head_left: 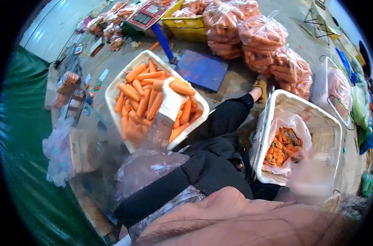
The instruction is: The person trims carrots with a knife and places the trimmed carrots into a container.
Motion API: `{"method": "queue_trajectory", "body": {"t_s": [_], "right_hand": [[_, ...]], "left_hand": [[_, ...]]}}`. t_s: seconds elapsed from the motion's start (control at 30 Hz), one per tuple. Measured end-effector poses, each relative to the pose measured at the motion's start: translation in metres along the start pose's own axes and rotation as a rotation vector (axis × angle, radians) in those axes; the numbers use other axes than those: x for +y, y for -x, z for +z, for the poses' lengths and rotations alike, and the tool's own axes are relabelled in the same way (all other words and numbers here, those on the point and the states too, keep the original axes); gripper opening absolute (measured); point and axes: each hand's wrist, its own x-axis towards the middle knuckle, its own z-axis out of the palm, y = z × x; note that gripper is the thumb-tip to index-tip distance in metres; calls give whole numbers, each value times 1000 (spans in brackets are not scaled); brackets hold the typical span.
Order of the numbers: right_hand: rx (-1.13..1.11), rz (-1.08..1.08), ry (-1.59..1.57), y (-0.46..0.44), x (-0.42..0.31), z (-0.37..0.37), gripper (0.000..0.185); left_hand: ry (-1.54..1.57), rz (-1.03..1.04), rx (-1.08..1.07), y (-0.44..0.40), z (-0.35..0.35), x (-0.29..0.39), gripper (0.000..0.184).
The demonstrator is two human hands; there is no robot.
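Observation:
My left hand (169,100), in a white glove, reaches over a white basket (199,122) heaped with carrots (142,102). Its fingers appear closed around a carrot (182,87) that sticks out to the right. A greyish plastic cover wraps the left forearm. My right hand (311,180) is a pale motion smear at the near right corner of a second white basket (326,119); its fingers cannot be made out. Inside that basket, a clear plastic bag (303,127) holds carrot ends and cut pieces (280,149).
A scale with a blue platform (202,70) and red display (147,15) stands beyond the baskets. Bagged carrots (262,37) and a yellow crate (186,26) lie behind. My shoe (260,87) rests between the baskets. Green sheeting (26,135) covers the left side.

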Motion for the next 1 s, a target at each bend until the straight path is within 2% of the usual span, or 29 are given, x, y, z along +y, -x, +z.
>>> {"method": "queue_trajectory", "body": {"t_s": [0.03,0.07,0.13,0.2,0.23,0.3,0.37,0.43,0.5,0.53,0.6,0.7,0.73,0.8,0.83,0.93,1.0], "right_hand": [[-71,112,116,-3,8,3,17],[-73,399,21,11,3,37,17],[-122,-56,129,46,-27,96,9],[-155,-457,425,60,-44,136,15],[-171,-744,650,68,-50,153,13],[-170,-1032,905,86,-50,180,5],[-77,-994,885,104,-43,192,4],[25,-793,686,112,-38,193,13],[265,-1069,974,110,-44,179,33],[349,-1020,1031,112,-46,171,32],[448,-1031,1081,116,-51,152,34],[547,-961,1036,120,-53,132,31],[558,-956,1037,121,-52,126,31],[221,-710,979,123,-49,116,25],[201,-557,920,126,-49,115,20],[153,-492,880,126,-47,105,19],[146,-524,894,129,-49,101,19]], "left_hand": [[26,-22,48,-4,-3,-1,36],[71,-44,19,-6,-3,-9,40],[162,-148,117,-4,17,-34,44],[223,-289,82,4,36,-68,47],[210,-319,-14,2,40,-90,49],[189,-480,-88,17,66,-131,49],[157,-672,-148,27,83,-171,50],[45,-718,-323,41,96,-210,49],[-63,-768,-339,61,111,-243,48],[-108,-819,-359,69,115,-255,47],[-10,-985,-335,72,114,-283,55],[-133,-948,-157,84,112,-315,57],[-140,-956,-159,84,110,-321,57],[-115,-1073,-106,84,105,-331,59],[-86,-1128,-104,86,101,-333,62],[-147,-1031,-146,92,97,-342,63],[-162,-1025,-117,99,99,-342,63]]}}
